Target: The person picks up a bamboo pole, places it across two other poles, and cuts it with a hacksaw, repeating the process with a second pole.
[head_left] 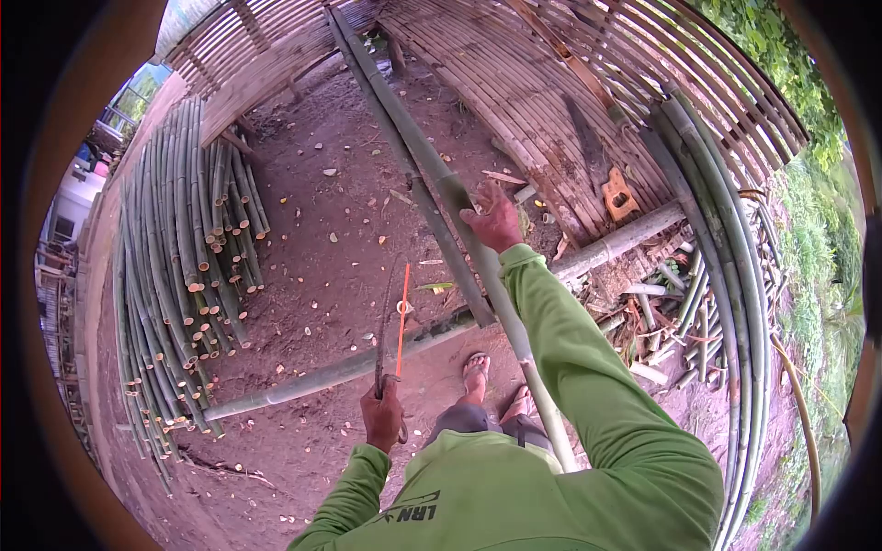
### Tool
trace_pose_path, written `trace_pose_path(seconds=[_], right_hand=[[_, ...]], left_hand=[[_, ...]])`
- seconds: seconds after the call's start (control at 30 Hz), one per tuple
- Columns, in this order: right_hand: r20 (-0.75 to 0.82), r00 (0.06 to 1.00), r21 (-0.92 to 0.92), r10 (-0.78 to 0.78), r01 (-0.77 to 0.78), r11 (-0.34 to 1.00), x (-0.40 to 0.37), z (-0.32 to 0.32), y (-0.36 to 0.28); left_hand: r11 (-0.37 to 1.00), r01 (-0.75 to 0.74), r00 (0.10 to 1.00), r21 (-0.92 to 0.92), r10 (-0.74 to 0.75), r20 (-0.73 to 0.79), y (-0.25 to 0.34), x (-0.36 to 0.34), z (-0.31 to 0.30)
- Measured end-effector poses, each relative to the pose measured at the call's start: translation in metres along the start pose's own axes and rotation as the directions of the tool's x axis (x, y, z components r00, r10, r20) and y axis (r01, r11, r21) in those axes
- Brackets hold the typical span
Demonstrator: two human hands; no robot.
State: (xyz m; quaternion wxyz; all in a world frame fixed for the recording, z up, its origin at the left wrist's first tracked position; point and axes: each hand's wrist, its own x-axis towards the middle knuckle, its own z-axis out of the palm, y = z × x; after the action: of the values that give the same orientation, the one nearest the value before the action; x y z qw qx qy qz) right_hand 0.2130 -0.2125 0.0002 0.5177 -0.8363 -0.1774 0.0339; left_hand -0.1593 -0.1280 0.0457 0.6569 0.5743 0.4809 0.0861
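A long bamboo pole [395, 115] is being gripped by the right hand [496, 219], with the fingers closed on it. It is being held slanted over a thicker pole [322, 376] lying on the dirt. A bow saw [380, 340] is being held tight in the closed left hand [381, 415], near a bamboo stack [184, 257].

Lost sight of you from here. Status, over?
Left hand shut on curved blade. Right hand grips long bamboo pole. Crosswise pole on ground beneath it.
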Motion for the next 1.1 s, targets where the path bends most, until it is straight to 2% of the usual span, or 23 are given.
trace_pose_path(seconds=[0.07, 0.13, 0.2, 0.23, 0.27, 0.3, 0.33, 0.37, 0.4, 0.43, 0.5, 0.53, 0.57, 0.63, 0.73, 0.83, 0.87, 0.9, 0.93, 1.03, 1.07, 1.1], right_hand=[[-0.093, 0.989, -0.094, -0.116, 0.107, 0.990, -0.016, -0.021, 0.005], [-0.013, 0.991, -0.096, -0.137, 0.135, 0.986, -0.091, -0.049, 0.055], [0.148, 0.978, -0.309, 0.144, -0.093, 0.947, -0.198, -0.098, 0.081], [0.163, 0.913, -0.412, 0.374, -0.281, 0.867, -0.258, -0.115, 0.097], [0.236, 0.745, -0.486, 0.624, -0.466, 0.739, -0.316, -0.132, 0.120], [0.241, 0.649, -0.613, 0.721, -0.474, 0.632, -0.379, -0.142, 0.147], [0.301, 0.487, -0.705, 0.820, -0.465, 0.535, -0.424, -0.147, 0.159], [0.262, 0.351, -0.687, 0.899, -0.586, 0.429, -0.454, -0.144, 0.173], [0.271, 0.271, -0.620, 0.924, -0.685, 0.383, -0.508, -0.133, 0.245], [0.238, 0.362, -0.637, 0.901, -0.642, 0.426, -0.491, -0.128, 0.223], [0.320, 0.392, -0.580, 0.863, -0.639, 0.505, -0.485, -0.106, 0.243], [0.380, 0.408, -0.580, 0.830, -0.593, 0.558, -0.476, -0.097, 0.248], [0.366, 0.438, -0.582, 0.821, -0.581, 0.569, -0.463, -0.091, 0.236], [0.379, 0.406, -0.642, 0.832, -0.531, 0.552, -0.449, -0.078, 0.252], [0.391, 0.470, -0.672, 0.791, -0.442, 0.595, -0.434, -0.070, 0.251], [0.346, 0.554, -0.655, 0.757, -0.436, 0.618, -0.363, -0.064, 0.167], [0.229, 0.729, -0.515, 0.645, -0.471, 0.716, -0.347, -0.059, 0.137], [0.066, 0.858, -0.366, 0.510, -0.455, 0.812, -0.337, -0.052, 0.118], [0.014, 0.856, -0.263, 0.516, -0.495, 0.828, -0.338, -0.047, 0.117], [-0.093, 0.759, -0.367, 0.644, -0.627, 0.687, -0.387, -0.053, 0.128], [0.004, 0.642, -0.422, 0.767, -0.694, 0.583, -0.407, -0.064, 0.143], [0.038, 0.599, -0.529, 0.800, -0.667, 0.524, -0.436, -0.066, 0.169]], left_hand=[[0.984, 0.087, 0.996, -0.153, -0.084, 0.026, -0.010, 0.008, -0.011], [0.987, 0.105, 0.994, -0.123, -0.106, -0.001, -0.013, 0.009, -0.020], [0.988, 0.111, 0.994, -0.105, -0.112, -0.010, -0.020, 0.016, -0.029], [0.989, 0.109, 0.994, -0.098, -0.110, -0.008, -0.029, 0.021, -0.037], [0.990, 0.111, 0.994, -0.089, -0.112, -0.009, -0.035, 0.025, -0.043], [0.991, 0.114, 0.993, -0.065, -0.116, -0.021, -0.031, 0.027, -0.045], [0.992, 0.118, 0.992, -0.042, -0.119, -0.033, -0.024, 0.028, -0.045], [0.992, 0.122, 0.991, -0.021, -0.123, -0.045, -0.021, 0.032, -0.045], [0.990, 0.137, 0.989, -0.012, -0.138, -0.049, -0.026, 0.041, -0.050], [0.992, 0.127, 0.992, -0.018, -0.128, -0.024, -0.027, 0.046, -0.053], [0.995, 0.096, 0.995, -0.003, -0.096, 0.031, -0.011, 0.059, -0.056], [0.992, 0.123, 0.992, -0.003, -0.123, -0.018, 0.001, 0.061, -0.052], [0.993, 0.114, 0.993, 0.014, -0.114, -0.008, 0.003, 0.066, -0.054], [0.996, 0.087, 0.996, 0.033, -0.088, 0.017, 0.008, 0.077, -0.059], [0.996, 0.067, 0.998, 0.055, -0.066, -0.023, 0.012, 0.083, -0.061], [0.999, 0.040, 0.999, -0.022, -0.041, -0.015, 0.009, 0.084, -0.063], [0.998, 0.058, 0.998, -0.017, -0.058, -0.014, 0.005, 0.081, -0.065], [0.998, 0.065, 0.998, -0.014, -0.065, -0.013, 0.004, 0.082, -0.066], [0.998, 0.064, 0.998, -0.018, -0.064, -0.010, 0.005, 0.083, -0.065], [0.994, 0.070, 0.997, -0.079, -0.072, -0.022, 0.016, 0.070, -0.054], [0.996, 0.065, 0.998, -0.061, -0.066, -0.020, 0.022, 0.066, -0.053], [0.997, 0.062, 0.998, -0.044, -0.062, -0.019, 0.026, 0.061, -0.052]])
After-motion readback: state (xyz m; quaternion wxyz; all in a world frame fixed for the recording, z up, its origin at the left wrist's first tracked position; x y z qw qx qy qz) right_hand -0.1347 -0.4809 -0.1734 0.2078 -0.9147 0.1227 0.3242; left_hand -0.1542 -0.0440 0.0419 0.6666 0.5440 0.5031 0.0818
